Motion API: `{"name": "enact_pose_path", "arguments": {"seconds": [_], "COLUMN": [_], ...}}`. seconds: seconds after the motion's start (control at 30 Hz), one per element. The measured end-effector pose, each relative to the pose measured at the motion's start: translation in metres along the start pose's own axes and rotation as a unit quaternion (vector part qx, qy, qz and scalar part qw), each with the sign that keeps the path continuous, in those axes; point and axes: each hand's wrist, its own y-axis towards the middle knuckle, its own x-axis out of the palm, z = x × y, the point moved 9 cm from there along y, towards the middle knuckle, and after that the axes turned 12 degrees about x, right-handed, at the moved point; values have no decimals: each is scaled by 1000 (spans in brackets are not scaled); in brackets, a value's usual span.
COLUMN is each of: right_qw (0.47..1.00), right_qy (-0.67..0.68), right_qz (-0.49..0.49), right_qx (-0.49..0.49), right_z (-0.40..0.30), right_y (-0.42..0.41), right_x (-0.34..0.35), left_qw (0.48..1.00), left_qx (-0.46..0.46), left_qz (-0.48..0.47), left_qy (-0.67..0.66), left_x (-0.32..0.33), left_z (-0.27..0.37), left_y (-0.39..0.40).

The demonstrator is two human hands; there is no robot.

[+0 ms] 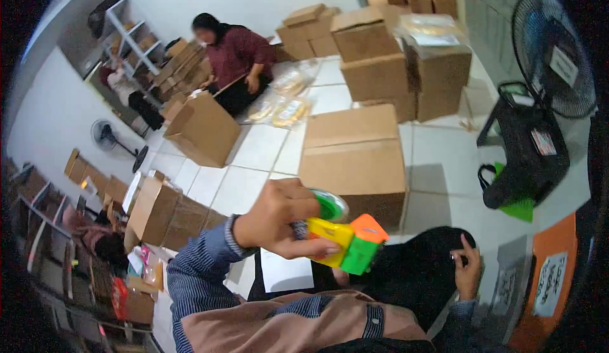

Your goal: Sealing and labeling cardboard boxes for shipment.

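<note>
My left hand [290,222] is raised in front of my torso, its fingers closed around what looks like a tape dispenser [349,240] in yellow, green and orange plastic. A roll with a green core [329,205] shows just behind the fingers; whether it is fixed to the dispenser is hard to see. My right hand [467,268] rests by my right knee with nothing visible in it, the index finger stretched out. A sheet of white paper [287,271] lies by my lap. Beyond my left hand stands a closed cardboard box [352,151].
Cardboard boxes [373,70] are stacked farther back. A person in a maroon top [240,53] sits by an open box [204,129] and plastic-wrapped packs [285,108]. On the right are a fan [552,53], a black bag [528,158] and an orange container [552,277] with a written label.
</note>
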Motion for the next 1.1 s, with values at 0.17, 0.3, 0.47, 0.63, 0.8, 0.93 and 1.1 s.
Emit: {"name": "enact_pose_path", "arguments": {"seconds": [0.17, 0.3, 0.47, 0.63, 0.8, 0.93, 1.1], "right_qw": [992, 959, 916, 863, 962, 982, 962], "right_qy": [-95, -228, -364, -484, -205, 11, 71], "right_qz": [85, 144, 139, 122, 159, 175, 258], "right_qx": [7, -89, -96, -79, 86, 69, 59], "right_z": [7, -17, -25, -34, 83, 81, 52], "right_y": [-5, -9, 1, 19, 53, 38, 25], "right_x": [3, -1, 3, 6, -14, -31, -41], "left_qw": [999, 1000, 1000, 1000, 1000, 999, 999], "left_qx": [-16, -16, -12, -10, -8, -29, -35], "left_qz": [-16, 6, -1, 25, 11, 14, 13], "left_qy": [23, 15, 12, 5, 23, 17, 25], "left_x": [2, -1, 4, 2, -3, -4, -3], "left_z": [5, 6, 4, 3, 8, 2, 0], "left_y": [-13, -11, -16, -26, -32, -39, -37]}}
